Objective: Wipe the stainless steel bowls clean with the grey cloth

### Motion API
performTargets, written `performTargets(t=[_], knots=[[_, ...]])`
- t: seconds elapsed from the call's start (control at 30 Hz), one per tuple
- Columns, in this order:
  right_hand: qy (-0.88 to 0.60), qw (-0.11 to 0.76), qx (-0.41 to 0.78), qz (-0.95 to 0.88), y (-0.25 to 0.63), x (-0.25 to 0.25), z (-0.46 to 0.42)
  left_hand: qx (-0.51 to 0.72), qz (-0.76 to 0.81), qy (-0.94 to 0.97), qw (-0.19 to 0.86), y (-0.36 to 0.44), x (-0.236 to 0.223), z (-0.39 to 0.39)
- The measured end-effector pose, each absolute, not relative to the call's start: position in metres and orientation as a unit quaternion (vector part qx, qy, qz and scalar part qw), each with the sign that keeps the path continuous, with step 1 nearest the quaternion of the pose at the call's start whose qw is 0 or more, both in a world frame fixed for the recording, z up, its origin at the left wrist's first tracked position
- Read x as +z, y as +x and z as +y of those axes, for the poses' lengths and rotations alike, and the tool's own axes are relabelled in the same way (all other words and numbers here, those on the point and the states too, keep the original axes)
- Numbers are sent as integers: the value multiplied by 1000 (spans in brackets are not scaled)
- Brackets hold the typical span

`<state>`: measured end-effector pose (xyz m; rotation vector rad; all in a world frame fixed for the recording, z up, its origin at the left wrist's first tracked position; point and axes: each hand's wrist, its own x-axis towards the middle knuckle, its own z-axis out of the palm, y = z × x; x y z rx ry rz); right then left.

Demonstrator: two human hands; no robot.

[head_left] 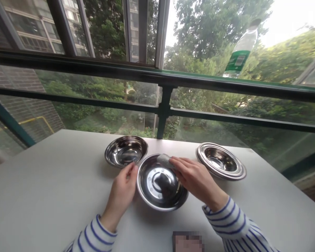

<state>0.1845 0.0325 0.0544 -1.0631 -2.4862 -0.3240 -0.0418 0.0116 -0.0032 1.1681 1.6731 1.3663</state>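
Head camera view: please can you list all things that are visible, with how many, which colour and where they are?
table: one, white, under everything in front
steel dish: one, silver, table centre, between the hands
steel bowl: one, silver, behind the steel dish, to the left
stack of steel dishes: one stack, silver, right side of table
blurred object: one, colour hidden by blur, near table edge
plastic bottle: one, clear with green label, upper right, against the window
railing: one, dark green, behind table
trees: many, green, outside
left hand: one, at the steel dish's rim
right hand: one, holding a grey cloth on the steel dish
striped sleeves: two, white with blue stripes, on the forearms
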Motion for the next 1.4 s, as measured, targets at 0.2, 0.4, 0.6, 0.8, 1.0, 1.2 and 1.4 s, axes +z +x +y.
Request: performTargets(t=[0.2,0.4,0.6,0.8,1.0,1.2,1.4], knots=[[-385,176,-111,-899,185,52,34,511,644,432,371,-34,6,10],[-386,165,-122,-900,188,51,31,502,596,360,513,-24,10,3],[-380,112,-138,-908,189,52,26,459,558,338,604,-16,10,-3],[-357,8,-31,-934,185,43,24,439,540,361,620,-12,7,-7],[-343,-1,27,-939,177,42,25,460,521,349,629,-9,2,-8],[-223,-24,142,-964,172,51,15,484,505,354,621,-7,0,-9],[-313,13,44,-949,164,30,41,469,501,377,622,-10,1,-8]])
